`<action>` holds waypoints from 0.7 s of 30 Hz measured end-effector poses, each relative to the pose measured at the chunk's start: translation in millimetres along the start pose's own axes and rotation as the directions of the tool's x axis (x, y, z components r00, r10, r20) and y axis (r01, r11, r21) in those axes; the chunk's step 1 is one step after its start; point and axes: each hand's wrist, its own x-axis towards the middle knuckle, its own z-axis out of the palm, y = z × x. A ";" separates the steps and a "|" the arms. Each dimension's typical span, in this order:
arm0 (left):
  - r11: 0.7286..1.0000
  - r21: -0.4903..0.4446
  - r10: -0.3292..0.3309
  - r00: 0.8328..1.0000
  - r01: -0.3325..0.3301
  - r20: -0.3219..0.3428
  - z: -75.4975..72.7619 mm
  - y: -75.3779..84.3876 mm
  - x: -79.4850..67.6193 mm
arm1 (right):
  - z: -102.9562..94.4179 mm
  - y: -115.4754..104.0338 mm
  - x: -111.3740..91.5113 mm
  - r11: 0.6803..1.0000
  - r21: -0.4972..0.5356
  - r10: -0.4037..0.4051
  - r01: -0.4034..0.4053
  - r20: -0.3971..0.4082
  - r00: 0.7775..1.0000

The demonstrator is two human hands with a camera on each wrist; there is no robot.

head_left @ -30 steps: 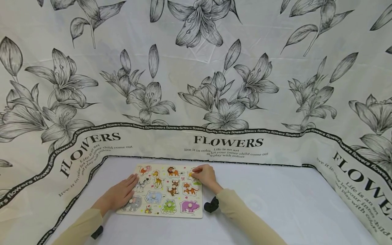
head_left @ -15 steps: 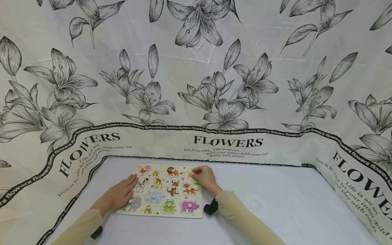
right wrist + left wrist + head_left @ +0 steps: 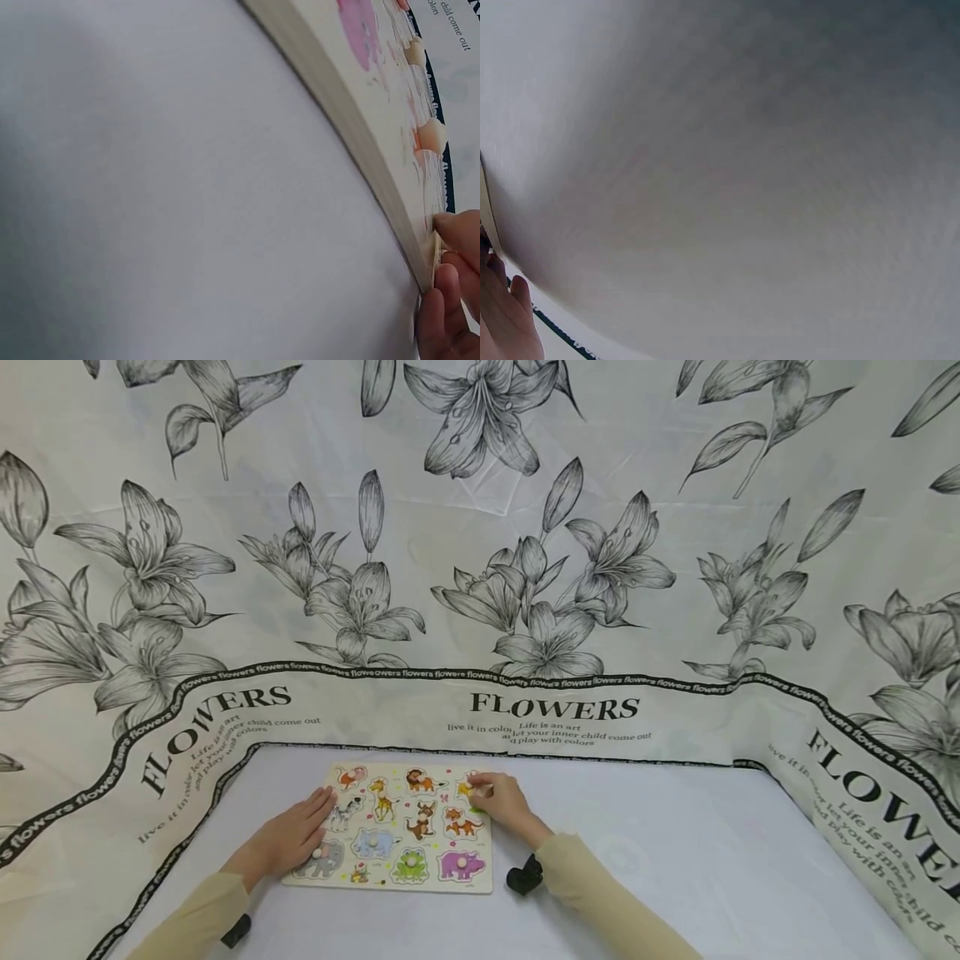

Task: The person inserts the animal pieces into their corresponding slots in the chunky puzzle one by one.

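A wooden animal peg puzzle board (image 3: 397, 887) lies flat on the white table in the head view. My left hand (image 3: 288, 835) rests on its left edge, fingers straight, beside the zebra (image 3: 347, 812) and the grey elephant (image 3: 324, 859). At the far right corner my right hand (image 3: 504, 802) pinches a yellow puzzle piece (image 3: 463, 790), partly hidden by the fingers, so its animal cannot be told. In the right wrist view the thumb and fingers (image 3: 450, 289) close at the board's corner. Only part of the left hand (image 3: 508, 315) shows in the left wrist view.
Pegged pieces on the board include a frog (image 3: 410, 865), a purple hippo (image 3: 461, 865) and a tiger (image 3: 461, 822). A white cloth with printed flowers (image 3: 547, 643) rises behind the table (image 3: 660, 852). A black object (image 3: 524, 875) sits by the right wrist.
My right hand and forearm have shifted slightly to the right, and a little more of the yellow piece shows. The left hand stays on the board. The head view has drifted slightly.
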 end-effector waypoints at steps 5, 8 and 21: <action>1.000 -0.002 -0.014 1.000 0.014 0.008 0.6 0.6 3.8 | -3.7 4.8 -7.9 0.999 -0.006 -0.054 0.054 0.067 0.996; 1.000 -0.003 -0.019 1.000 0.019 0.019 1.6 0.1 7.1 | -6.1 6.8 -13.4 0.997 0.012 -0.075 0.074 0.091 0.993; 0.990 -0.039 -0.133 0.986 0.137 0.097 -1.6 2.5 12.6 | -35.5 24.2 -43.7 0.991 0.025 -0.129 0.129 -0.002 0.992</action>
